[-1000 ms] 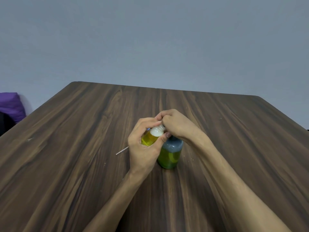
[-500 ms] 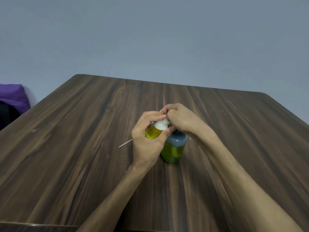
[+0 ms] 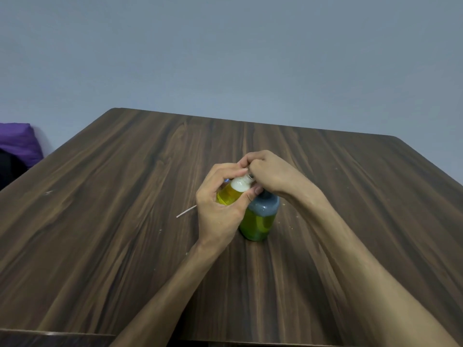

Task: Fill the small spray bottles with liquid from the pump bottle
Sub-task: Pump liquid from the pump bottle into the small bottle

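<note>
View tipped down; wooden table (image 3: 125,221) meets grey wall (image 3: 225,58)

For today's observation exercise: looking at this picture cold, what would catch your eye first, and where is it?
Two hands meet mid-table: the left hand grips a small bottle of yellow liquid, tilted, while the right hand works at its white neck. Just behind stands the pump bottle, about half full of green liquid, on the dark wood table.

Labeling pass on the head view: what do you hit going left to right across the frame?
Purple cloth → thin white tube lying on the table → left hand gripping the small spray bottle → pump bottle → right forearm.
</note>
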The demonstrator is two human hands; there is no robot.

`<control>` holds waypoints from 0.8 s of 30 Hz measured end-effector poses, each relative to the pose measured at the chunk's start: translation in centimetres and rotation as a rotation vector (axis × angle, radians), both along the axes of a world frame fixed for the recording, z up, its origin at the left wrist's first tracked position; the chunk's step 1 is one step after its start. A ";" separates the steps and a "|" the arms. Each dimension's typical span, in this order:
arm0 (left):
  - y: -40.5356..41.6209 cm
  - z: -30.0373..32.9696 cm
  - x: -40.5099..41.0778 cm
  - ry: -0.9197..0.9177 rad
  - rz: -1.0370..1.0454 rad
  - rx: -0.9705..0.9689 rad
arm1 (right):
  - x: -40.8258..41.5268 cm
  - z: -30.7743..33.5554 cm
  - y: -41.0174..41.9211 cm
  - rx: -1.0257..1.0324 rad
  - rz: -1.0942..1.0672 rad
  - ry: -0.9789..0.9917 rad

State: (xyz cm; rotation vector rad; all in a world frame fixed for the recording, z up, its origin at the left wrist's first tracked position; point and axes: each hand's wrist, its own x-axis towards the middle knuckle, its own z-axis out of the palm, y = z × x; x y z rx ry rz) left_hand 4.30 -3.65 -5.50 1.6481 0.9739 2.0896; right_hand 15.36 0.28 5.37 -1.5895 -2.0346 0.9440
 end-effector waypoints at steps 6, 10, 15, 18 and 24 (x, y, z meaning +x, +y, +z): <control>0.2 0.0 0.1 -0.005 -0.001 -0.009 | -0.1 0.0 -0.2 -0.003 -0.002 0.021; 0.3 -0.1 0.0 -0.007 0.008 0.004 | 0.0 0.4 0.0 0.010 0.002 0.027; 0.1 -0.2 0.0 -0.012 -0.007 -0.006 | 0.1 0.2 -0.3 0.007 0.021 0.003; 0.3 0.0 0.0 -0.014 -0.004 -0.006 | 0.1 0.2 0.0 0.022 0.006 0.021; 0.3 -0.2 0.0 -0.010 0.012 -0.004 | 0.2 0.2 0.3 0.016 0.020 0.021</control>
